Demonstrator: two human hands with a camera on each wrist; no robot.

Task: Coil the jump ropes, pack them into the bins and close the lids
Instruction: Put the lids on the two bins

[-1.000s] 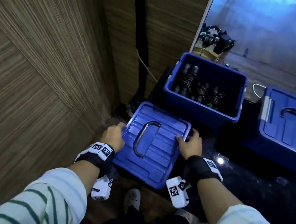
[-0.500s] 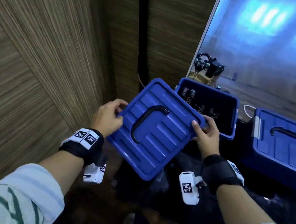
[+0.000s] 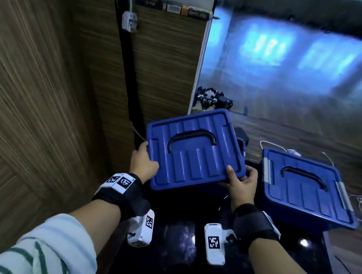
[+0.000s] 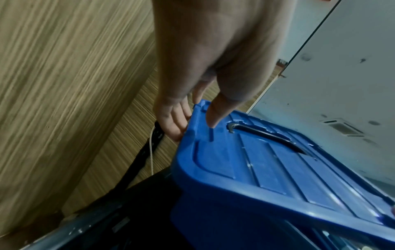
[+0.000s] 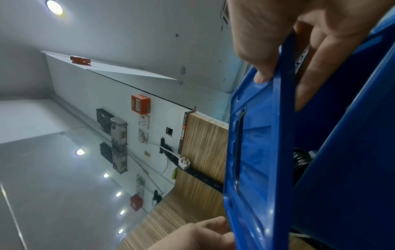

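Lid (image 3: 194, 153) pinched at opposite edges by left hand (image 3: 144, 163) and right hand (image 3: 242, 184), held tilted over open bin (image 5: 346, 152) with ropes (image 5: 301, 159) inside; second bin (image 3: 309, 190) already closed; seating and latching remaining.

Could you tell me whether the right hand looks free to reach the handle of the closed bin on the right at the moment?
Probably not yet: the right hand grips the lid, shared with the left hand. The closed bin's handle itself lies uncovered nearby.
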